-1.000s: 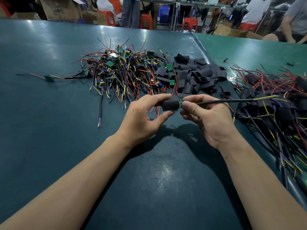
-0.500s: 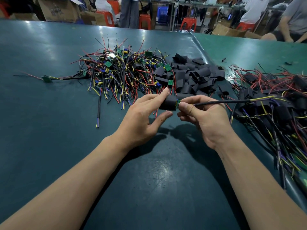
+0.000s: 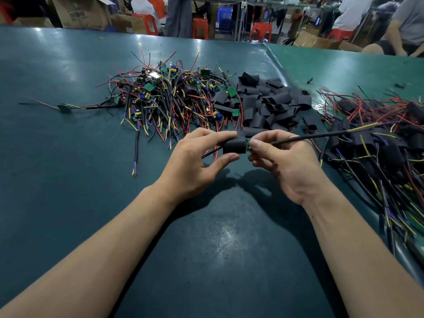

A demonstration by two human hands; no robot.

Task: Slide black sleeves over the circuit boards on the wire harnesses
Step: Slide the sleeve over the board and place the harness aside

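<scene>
Sliding further rightward since earlier, the black sleeve (image 3: pixel 234 145) is now covering nearly all of the circuit board (image 3: pixel 248 145), pinched between left hand (image 3: pixel 195 166) fingers. Right hand (image 3: pixel 286 164) is gripping the board's exposed edge and black cable (image 3: pixel 321 135), with loose sleeves (image 3: pixel 270 104) lying beyond.

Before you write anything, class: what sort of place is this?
Probably an electronics assembly workshop: a heap of wire harnesses with green boards, a pile of black sleeves on a green workbench, cardboard boxes behind.
</scene>
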